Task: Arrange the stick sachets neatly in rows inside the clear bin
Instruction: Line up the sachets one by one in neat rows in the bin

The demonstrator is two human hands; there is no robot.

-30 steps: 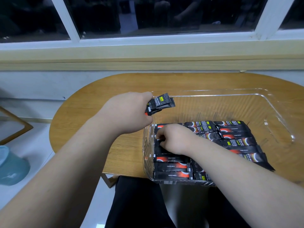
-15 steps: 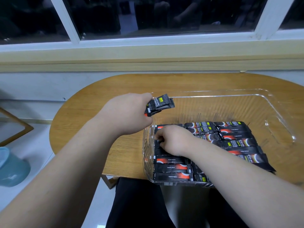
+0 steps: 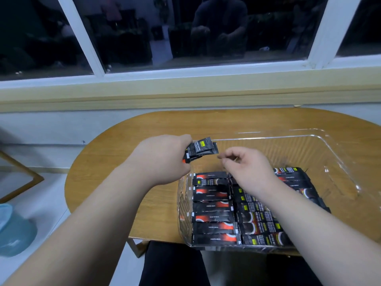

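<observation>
Risk 1: my left hand (image 3: 162, 159) grips the bundle (image 3: 203, 149) by one end only, and the free ends fan apart. If I pull one sachet from it, friction may drag its neighbours out, and they would drop crooked into the bin (image 3: 309, 137) or onto the table (image 3: 127, 153).

Risk 2: my right forearm lies low over the middle rows (image 3: 212, 205). A careless sweep down could knock laid sachets out of line.

Risk 3: the near end of the bin appears to sit at, or slightly past, the near table edge, with all the weight packed at that end. In my judgement, firm pressing there may tip or slide it.

Hands: the left is closed tight around the bundle, thumb side up. My right hand (image 3: 247, 166) holds nothing; its fingers are loosely curled, with thumb and forefinger apart as if ready to pinch.

Position: the bundle is above the bin's far left corner, clear of the rows below. Its free end points at the right hand, which is just beside it but not touching. The rows fill the near half of the bin, below and nearer me than both hands. The far half is bare.
</observation>
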